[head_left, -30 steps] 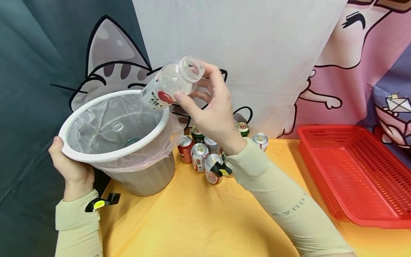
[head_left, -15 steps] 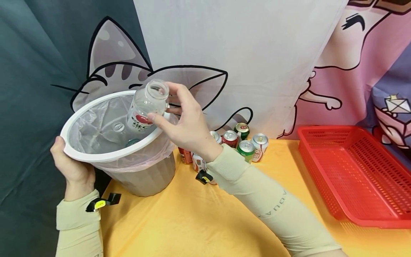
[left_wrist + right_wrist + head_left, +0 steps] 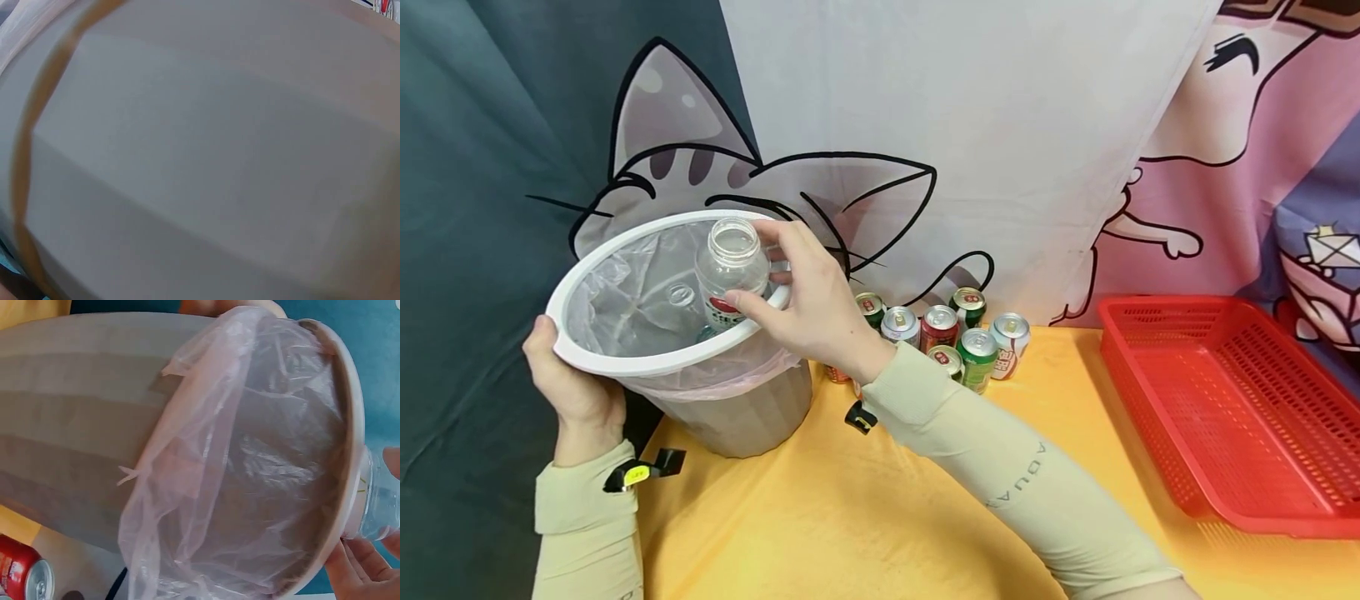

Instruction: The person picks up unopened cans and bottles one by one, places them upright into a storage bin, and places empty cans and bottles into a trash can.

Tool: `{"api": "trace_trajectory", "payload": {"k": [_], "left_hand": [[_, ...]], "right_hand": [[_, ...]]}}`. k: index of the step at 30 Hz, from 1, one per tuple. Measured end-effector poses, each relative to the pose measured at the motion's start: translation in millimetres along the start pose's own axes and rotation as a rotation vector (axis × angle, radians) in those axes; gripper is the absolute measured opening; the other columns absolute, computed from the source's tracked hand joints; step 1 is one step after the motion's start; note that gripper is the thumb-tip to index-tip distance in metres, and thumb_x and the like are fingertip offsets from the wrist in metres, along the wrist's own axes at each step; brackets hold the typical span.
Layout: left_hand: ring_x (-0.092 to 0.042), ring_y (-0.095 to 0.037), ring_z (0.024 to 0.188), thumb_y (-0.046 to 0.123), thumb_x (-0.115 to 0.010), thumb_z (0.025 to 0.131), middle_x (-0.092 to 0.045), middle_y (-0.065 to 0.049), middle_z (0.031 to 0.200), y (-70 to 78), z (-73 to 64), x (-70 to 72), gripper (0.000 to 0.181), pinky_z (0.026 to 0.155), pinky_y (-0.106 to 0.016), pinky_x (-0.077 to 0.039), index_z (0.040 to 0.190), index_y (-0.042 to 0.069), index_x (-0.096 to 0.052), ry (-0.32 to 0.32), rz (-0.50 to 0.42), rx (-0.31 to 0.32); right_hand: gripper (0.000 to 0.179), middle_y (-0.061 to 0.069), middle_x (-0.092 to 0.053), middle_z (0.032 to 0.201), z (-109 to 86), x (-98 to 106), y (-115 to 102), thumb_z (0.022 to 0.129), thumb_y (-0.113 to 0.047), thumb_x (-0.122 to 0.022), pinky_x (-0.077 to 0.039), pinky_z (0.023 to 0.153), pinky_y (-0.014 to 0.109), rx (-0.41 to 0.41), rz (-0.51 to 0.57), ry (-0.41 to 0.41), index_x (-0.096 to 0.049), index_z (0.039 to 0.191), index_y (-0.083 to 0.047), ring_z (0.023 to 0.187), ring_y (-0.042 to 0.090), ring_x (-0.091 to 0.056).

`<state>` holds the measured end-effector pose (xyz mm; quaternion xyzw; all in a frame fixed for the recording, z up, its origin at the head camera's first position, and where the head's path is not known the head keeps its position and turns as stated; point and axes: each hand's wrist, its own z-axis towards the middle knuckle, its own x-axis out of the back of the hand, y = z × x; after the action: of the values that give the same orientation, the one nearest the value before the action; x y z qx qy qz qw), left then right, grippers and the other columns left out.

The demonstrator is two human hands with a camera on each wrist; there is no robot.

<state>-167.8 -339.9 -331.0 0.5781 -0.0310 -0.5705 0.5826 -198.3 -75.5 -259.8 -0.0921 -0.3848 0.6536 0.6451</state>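
Thumb and fingertips of the right hand point(image 3: 808, 300) grip a clear bottle point(image 3: 733, 271) near its shoulder, open neck uppermost. The forearm enters from five o'clock of the head view and the hand points towards ten, reaching over a grey bin point(image 3: 745, 421) at the three o'clock edge of its white rim point(image 3: 625, 365). The bottle stands nearly upright at about two o'clock of the bin's mouth, its base hidden behind the rim. The left hand point(image 3: 580, 387), its forearm rising from seven o'clock, holds the bin by the rim at eight o'clock, thumb against the white edge; the bin hides its other fingers.

Half a second ago the bottle leaned more and its neck sat higher; now it has sunk deeper and slid towards eight o'clock, the right hand going with it. The left hand's hold looks unchanged. A dark green can point(image 3: 870, 307) now shows past the right hand.

A translucent liner point(image 3: 606, 312) covers the bin's inside and folds over the rim. More cans point(image 3: 977, 358) stand grouped on the yellow-covered bench point(image 3: 850, 508) at three o'clock from the bin; farther out, between three and four, sits a red basket point(image 3: 1150, 417).
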Motion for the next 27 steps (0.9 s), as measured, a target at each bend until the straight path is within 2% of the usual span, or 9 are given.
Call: {"api": "trace_trajectory", "payload": {"k": [9,12,16,22,27], "left_hand": [[-0.055,-0.018,0.117,0.034,-0.039,0.096,-0.063,-0.011,0.130,0.1,-0.8,-0.8,0.056,0.104,-0.030,-0.036,0.131,0.001,-0.067,0.003,0.010,-0.002],[-0.056,-0.017,0.117,0.034,-0.039,0.096,-0.063,-0.011,0.129,-0.1,-0.9,-0.8,0.055,0.104,-0.029,-0.036,0.130,0.002,-0.068,0.010,0.009,-0.002],[-0.056,-0.016,0.116,0.034,-0.039,0.097,-0.063,-0.010,0.128,0.0,-0.7,-0.9,0.054,0.105,-0.029,-0.036,0.128,0.002,-0.069,0.017,0.015,0.003],[-0.056,-0.016,0.115,0.034,-0.039,0.097,-0.064,-0.010,0.127,0.2,-0.3,-0.6,0.054,0.105,-0.029,-0.036,0.126,0.002,-0.070,0.021,0.019,0.006],[-0.056,-0.016,0.115,0.034,-0.039,0.096,-0.064,-0.010,0.127,0.1,-0.9,0.0,0.054,0.104,-0.029,-0.036,0.128,0.001,-0.069,0.023,0.018,-0.003]], "right_hand": [[0.068,0.007,-0.057,0.134,0.2,-5.5,5.9,0.088,-0.026,-0.084,-0.052,0.098,0.017,0.024,-0.140,-0.041,-0.050,0.144,-0.008,0.117,0.012,-0.060],[0.069,0.005,-0.058,0.136,-0.2,-7.8,6.0,0.088,-0.031,-0.083,-0.047,0.099,0.014,0.016,-0.217,-0.063,-0.050,0.145,-0.009,0.117,0.012,-0.060],[0.072,0.003,-0.057,0.140,0.4,-8.2,4.7,0.089,-0.037,-0.081,-0.044,0.100,0.016,-0.016,-0.287,-0.100,-0.049,0.148,-0.011,0.119,0.011,-0.058],[0.090,0.004,-0.049,0.151,2.1,-5.8,2.7,0.088,-0.043,-0.082,-0.044,0.110,0.027,-0.067,-0.316,-0.163,-0.035,0.159,-0.014,0.134,0.014,-0.052],[0.090,0.004,-0.049,0.152,0.7,-6.0,3.2,0.088,-0.043,-0.081,-0.044,0.112,0.028,-0.058,-0.314,-0.170,-0.034,0.160,-0.015,0.137,0.015,-0.050]]}}
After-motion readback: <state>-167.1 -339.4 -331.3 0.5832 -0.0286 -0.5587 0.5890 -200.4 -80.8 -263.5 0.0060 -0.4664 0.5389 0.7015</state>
